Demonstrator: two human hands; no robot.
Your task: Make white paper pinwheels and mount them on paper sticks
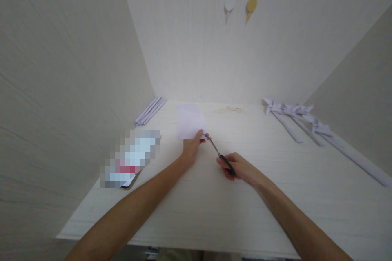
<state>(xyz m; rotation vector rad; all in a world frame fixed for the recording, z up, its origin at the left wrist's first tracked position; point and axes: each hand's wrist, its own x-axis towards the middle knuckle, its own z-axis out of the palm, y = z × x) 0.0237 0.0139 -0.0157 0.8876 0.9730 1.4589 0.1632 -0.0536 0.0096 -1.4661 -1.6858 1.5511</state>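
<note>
A phone (134,161), mostly pixelated, lies on the white counter (190,208) at the left of the frame. Above it and slightly right, a small bundle of rolled paper sticks (150,111) rests near the wall. At centre, a sheet of white paper (189,121) lies with its lower right corner pinched between the left hand's (192,146) fingers. Just beside these fingertips are the blade tips of the black-handled scissors (224,160); how far the blades part is too small to tell. The right hand's (237,166) fingers are curled around the handles. Folded-paper pinwheels (289,109) on sticks lie at the right.
</note>
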